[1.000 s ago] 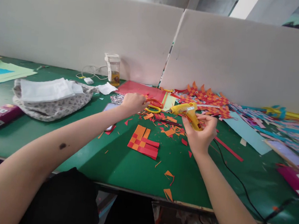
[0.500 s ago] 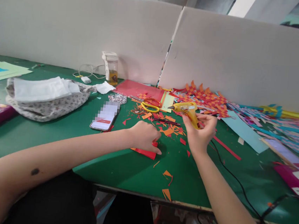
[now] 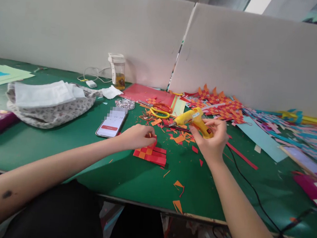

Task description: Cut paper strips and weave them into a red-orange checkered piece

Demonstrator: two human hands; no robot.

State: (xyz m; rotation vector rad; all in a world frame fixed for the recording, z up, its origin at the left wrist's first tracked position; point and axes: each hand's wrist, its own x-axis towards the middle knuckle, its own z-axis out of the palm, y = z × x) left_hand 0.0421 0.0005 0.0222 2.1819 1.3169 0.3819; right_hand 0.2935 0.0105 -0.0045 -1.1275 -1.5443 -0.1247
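Stretching across the whole width, the green cutting-mat table (image 3: 130, 176) is bearing the same clutter as half a second ago, but the hands have shifted. The left hand (image 3: 137, 136) has drawn back toward the phone, uncovering the red-and-orange woven paper square (image 3: 151, 154) it was pressing flat before; now its fingertips are pinching the square's upper edge, with the weave lying flat near the middle of the table. The right hand (image 3: 212, 139) is staying clenched around the handle of the yellow hot-glue gun (image 3: 192, 119), whose nozzle has tipped down and left, pointing toward the paper square while remaining apart from it.

A floral grey cloth bag (image 3: 50, 105) with a white folded cloth on top is lying at the left. A heap of finished red-and-orange woven paper fish (image 3: 218, 102) is sitting behind the glue gun, against the divider. A white-screened smartphone (image 3: 111, 122) is resting just beside the left hand. Yellow-handled scissors (image 3: 159, 111) are lying beyond the orange scraps, between the phone and the gun.
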